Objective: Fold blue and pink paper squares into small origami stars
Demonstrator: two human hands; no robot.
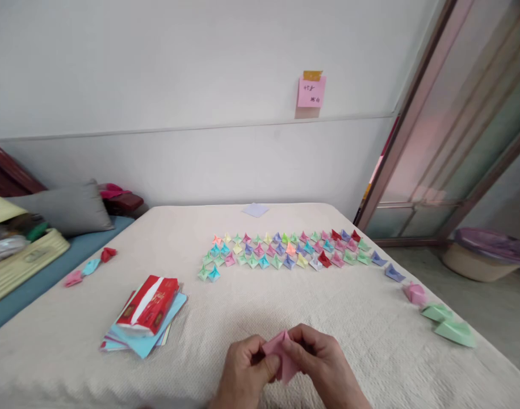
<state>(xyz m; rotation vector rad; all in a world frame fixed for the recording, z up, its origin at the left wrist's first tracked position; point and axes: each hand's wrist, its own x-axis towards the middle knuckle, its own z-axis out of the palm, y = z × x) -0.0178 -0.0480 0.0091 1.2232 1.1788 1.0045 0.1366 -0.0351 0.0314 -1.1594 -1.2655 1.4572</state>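
A pink folded paper [287, 368] is pinched between both hands near the front of the covered table. My left hand [246, 363] grips its left side, thumb on the near face. On the opposite side, my right hand [317, 358] presses thumb and fingers on the upper part. Its lower tip points down between the hands; the inner folds are partly hidden by the fingers. Beyond the hands, several rows of small folded paper boats [277, 261] in many colours stand on the quilted cover.
A red tissue pack [151, 307] lies on coloured paper sheets [177, 307] at left. More boats trail along the right edge, including a green boat [455, 333]. Three folded papers [91, 266] lie far left. One lilac sheet [255, 209] rests by the wall, below a pink note [311, 92].
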